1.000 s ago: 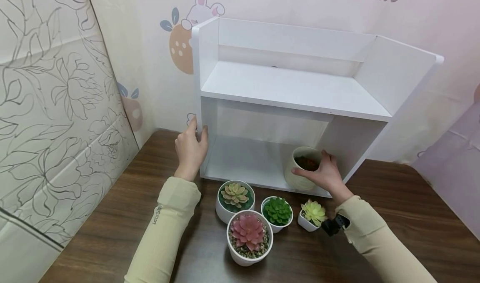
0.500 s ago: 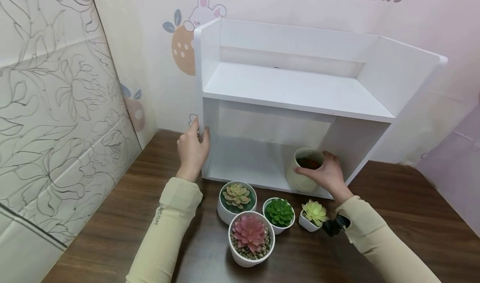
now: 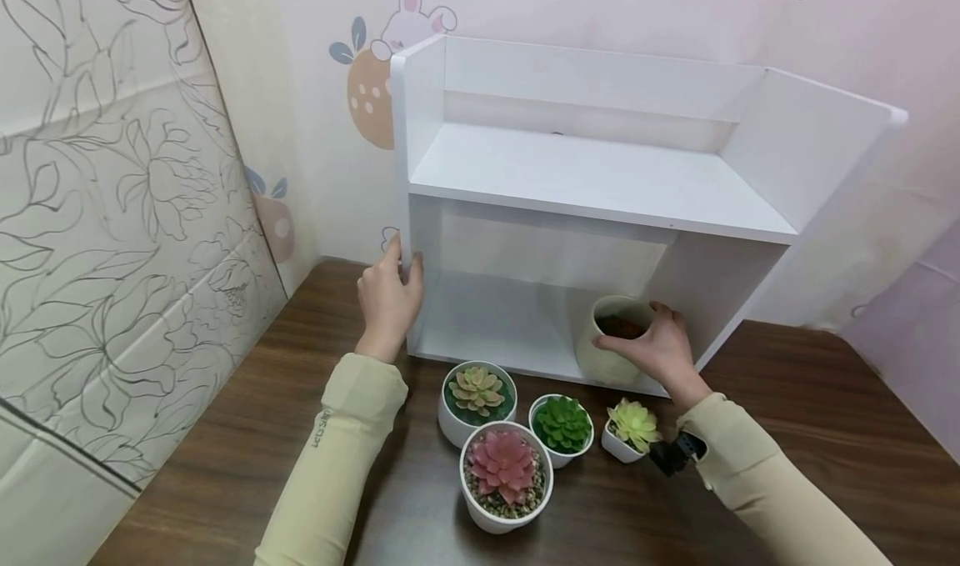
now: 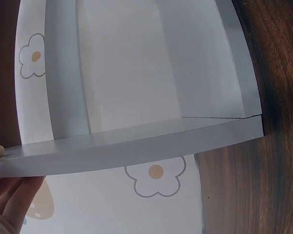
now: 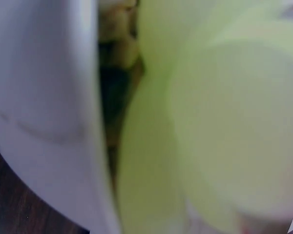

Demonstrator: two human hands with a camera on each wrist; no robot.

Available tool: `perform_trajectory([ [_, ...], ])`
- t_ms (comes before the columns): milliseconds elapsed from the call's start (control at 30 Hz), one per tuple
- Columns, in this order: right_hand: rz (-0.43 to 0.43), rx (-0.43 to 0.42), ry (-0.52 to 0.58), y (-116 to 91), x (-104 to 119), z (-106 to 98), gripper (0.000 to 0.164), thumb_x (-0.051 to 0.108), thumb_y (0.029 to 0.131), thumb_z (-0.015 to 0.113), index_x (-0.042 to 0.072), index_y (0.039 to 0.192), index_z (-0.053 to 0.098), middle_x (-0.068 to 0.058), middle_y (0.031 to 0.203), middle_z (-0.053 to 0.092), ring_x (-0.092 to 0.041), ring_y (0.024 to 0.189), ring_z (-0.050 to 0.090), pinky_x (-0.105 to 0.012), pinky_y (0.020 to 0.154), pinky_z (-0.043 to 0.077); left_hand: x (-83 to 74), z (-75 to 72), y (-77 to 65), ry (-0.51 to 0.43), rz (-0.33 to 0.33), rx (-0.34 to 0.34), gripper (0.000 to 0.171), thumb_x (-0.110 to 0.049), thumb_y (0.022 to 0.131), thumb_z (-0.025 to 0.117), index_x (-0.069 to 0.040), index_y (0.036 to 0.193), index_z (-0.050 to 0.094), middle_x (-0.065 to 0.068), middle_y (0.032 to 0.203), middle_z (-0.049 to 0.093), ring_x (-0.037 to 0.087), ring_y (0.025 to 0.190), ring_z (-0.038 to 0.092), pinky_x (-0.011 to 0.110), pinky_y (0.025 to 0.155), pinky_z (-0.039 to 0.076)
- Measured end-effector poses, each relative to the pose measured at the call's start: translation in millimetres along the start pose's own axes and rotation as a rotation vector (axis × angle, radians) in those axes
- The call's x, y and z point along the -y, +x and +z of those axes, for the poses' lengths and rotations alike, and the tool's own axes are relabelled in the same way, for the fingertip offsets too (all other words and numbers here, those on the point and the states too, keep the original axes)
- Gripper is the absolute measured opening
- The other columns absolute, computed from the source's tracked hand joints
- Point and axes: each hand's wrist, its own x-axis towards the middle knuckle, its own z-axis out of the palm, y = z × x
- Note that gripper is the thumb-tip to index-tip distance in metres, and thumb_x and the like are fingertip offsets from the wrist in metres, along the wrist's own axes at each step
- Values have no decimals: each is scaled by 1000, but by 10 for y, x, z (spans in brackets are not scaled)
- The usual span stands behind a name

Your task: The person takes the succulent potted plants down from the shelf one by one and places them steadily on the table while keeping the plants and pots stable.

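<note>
My left hand (image 3: 390, 301) grips the left side panel of a white two-tier shelf (image 3: 592, 174); in the left wrist view the thumb lies on one face of the panel (image 4: 122, 152) and fingers (image 4: 20, 199) on the other. My right hand (image 3: 660, 349) holds a cream pot (image 3: 600, 358) with brown filling, thumb at the near rim and fingers at the far right. This pot stands on the lower board at its right end. Below the right wrist sits a small white pot with a yellow-green succulent (image 3: 632, 426), whose blurred leaves (image 5: 224, 122) fill much of the right wrist view.
In front of the shelf on the dark wooden table (image 3: 247, 458) stand white pots with a pale succulent (image 3: 477, 391), a green succulent (image 3: 562, 424) and a pink succulent (image 3: 504, 466). A printed wall covering (image 3: 337, 191) hangs behind.
The head view has drifted slightly, so everything appears a little farther right. Both hands keep their holds, and neither the shelf nor the cream pot has visibly moved.
</note>
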Motion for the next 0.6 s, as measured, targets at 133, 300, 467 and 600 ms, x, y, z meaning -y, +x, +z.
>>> perform_trajectory([
  [133,-3,-3,6,-14,0,2,114,49,75,76,-13,146,12,-42,144,20,-54,128,29,-61,100,34,-3,5,-4,-7,-3,1,36,-18,96,57,2,126,57,26,103,69,37,86,71,51,73,54],
  [300,-2,-18,15,-33,-5,9,113,49,74,77,-13,146,15,-41,143,23,-52,128,31,-60,100,34,-4,6,-8,-10,-1,4,36,-18,96,56,2,126,58,26,104,69,37,87,71,51,74,54],
  [467,11,-48,34,-65,-13,5,111,48,74,77,-13,145,18,-40,143,25,-52,128,32,-60,100,34,-7,8,-7,-12,6,4,36,-18,96,56,2,126,57,26,105,69,38,87,71,51,74,54],
  [600,11,-52,39,-81,-12,4,111,49,74,77,-13,146,19,-40,143,26,-51,128,32,-60,100,34,-10,2,-7,-10,1,3,37,-18,96,56,2,127,57,26,107,68,38,88,70,51,74,54],
])
